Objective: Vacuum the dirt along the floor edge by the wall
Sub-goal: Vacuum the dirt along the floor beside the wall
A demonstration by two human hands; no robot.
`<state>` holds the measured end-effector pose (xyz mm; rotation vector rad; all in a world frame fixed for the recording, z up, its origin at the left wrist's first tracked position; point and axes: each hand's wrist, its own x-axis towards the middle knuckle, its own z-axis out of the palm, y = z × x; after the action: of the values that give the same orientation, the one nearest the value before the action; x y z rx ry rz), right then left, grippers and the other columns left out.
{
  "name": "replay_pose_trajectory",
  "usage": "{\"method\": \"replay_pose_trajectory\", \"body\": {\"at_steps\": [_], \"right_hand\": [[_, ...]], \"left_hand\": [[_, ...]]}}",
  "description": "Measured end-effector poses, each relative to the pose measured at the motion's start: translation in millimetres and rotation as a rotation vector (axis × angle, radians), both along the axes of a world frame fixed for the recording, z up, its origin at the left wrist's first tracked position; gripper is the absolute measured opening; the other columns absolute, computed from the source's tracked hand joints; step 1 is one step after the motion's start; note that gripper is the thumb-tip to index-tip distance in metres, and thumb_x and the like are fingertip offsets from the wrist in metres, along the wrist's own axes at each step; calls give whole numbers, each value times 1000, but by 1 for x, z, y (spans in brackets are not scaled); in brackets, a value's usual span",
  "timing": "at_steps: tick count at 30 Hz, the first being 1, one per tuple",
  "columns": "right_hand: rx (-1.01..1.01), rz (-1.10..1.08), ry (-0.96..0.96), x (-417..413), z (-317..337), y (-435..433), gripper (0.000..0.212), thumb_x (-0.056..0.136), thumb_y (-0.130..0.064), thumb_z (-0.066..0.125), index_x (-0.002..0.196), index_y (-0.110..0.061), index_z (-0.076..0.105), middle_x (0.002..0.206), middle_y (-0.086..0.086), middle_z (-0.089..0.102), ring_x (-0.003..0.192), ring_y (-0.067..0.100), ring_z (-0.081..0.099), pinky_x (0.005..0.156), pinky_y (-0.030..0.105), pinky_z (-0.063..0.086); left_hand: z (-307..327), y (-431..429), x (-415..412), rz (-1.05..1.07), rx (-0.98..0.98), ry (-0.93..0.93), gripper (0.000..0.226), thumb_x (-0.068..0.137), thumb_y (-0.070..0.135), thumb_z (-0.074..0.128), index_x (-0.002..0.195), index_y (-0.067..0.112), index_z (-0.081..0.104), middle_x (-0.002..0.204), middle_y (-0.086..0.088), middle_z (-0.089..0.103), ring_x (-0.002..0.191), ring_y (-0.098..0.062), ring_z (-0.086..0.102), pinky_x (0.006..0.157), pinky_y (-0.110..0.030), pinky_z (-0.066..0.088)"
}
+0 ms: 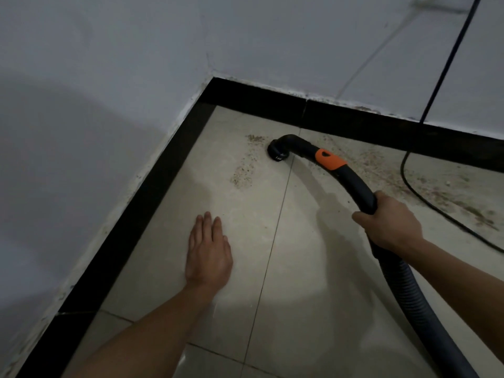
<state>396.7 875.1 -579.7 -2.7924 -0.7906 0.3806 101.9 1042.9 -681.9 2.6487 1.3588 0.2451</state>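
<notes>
My right hand (387,221) grips the black curved handle of a vacuum hose (354,181), which has an orange slider. The hose's round nozzle (277,151) presses on the pale tiled floor near the room's corner. A patch of brown dirt (245,170) lies just left of the nozzle. More dirt (441,184) is spread to the right along the black skirting (381,124) under the wall. My left hand (208,249) hovers flat over the tile, fingers together and extended, holding nothing.
The ribbed hose (417,301) trails down to the bottom right. A thin black cable (425,192) hangs down the white wall and curls over the floor at right. Black skirting (131,214) also runs along the left wall.
</notes>
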Motion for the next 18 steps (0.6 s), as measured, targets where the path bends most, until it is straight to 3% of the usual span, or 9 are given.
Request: {"method": "replay_pose_trajectory", "body": {"at_steps": [4, 8, 14, 18], "right_hand": [[40, -79, 64, 9, 1, 27, 30, 81, -37, 70, 99, -19, 53, 74, 4, 61, 63, 21, 59, 51, 28, 43], [90, -69, 146, 9, 0, 57, 32, 81, -34, 70, 103, -16, 56, 82, 8, 66, 72, 27, 64, 67, 41, 57], [117, 17, 187, -11, 2, 107, 32, 81, -35, 70, 102, -17, 54, 80, 4, 61, 69, 22, 59, 57, 30, 43], [71, 68, 169, -5, 9, 103, 30, 82, -34, 69, 102, -19, 52, 84, 7, 64, 75, 26, 62, 65, 34, 49]], "left_hand": [[0, 1, 1, 8, -6, 25, 52, 94, 24, 32, 138, 1, 46, 148, -21, 39, 138, -36, 33, 113, -44, 28], [1, 1, 2, 15, -4, 37, 50, 94, 22, 36, 138, 2, 47, 148, -21, 39, 139, -35, 32, 113, -44, 27], [0, 2, 0, 9, -21, 68, 49, 97, 23, 37, 142, 4, 42, 152, -18, 33, 143, -32, 25, 116, -42, 22], [4, 1, 0, 12, -21, 50, 51, 95, 24, 33, 140, 4, 45, 150, -18, 36, 142, -32, 28, 115, -42, 24]]}}
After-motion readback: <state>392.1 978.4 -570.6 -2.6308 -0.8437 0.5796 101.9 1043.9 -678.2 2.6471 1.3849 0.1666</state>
